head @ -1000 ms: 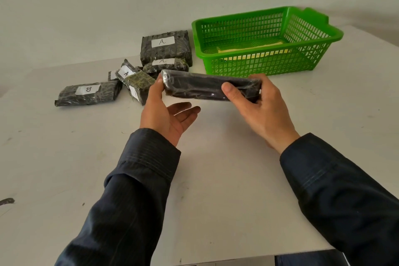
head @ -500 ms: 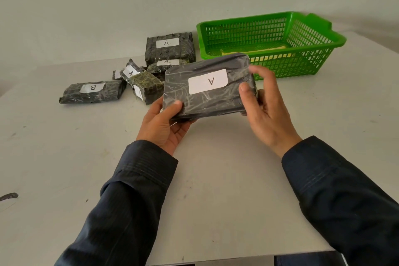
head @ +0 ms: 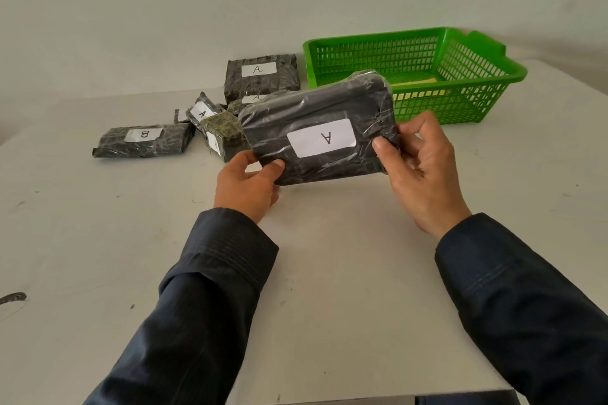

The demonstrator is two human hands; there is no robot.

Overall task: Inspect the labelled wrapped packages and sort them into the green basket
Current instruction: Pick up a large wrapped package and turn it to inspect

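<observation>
A flat black wrapped package [head: 316, 112] with a white label marked A is held above the table, label facing me. My left hand [head: 246, 184] pinches its lower left corner, and my right hand [head: 418, 161] grips its right edge. The green basket [head: 460, 102] stands behind it at the right, with something yellow on its floor. Several more wrapped packages lie at the back left: one labelled B [head: 143, 141], a large one labelled A [head: 261, 77], and smaller ones [head: 222, 131] heaped between them.
The white table [head: 329, 273] runs to a front edge near the bottom of the view. A dark mark [head: 13, 297] sits at the far left. A pale wall rises behind the table.
The package has been turned from edge-on to label-up and tilted toward me. My left hand went from open under it to pinching its corner.
</observation>
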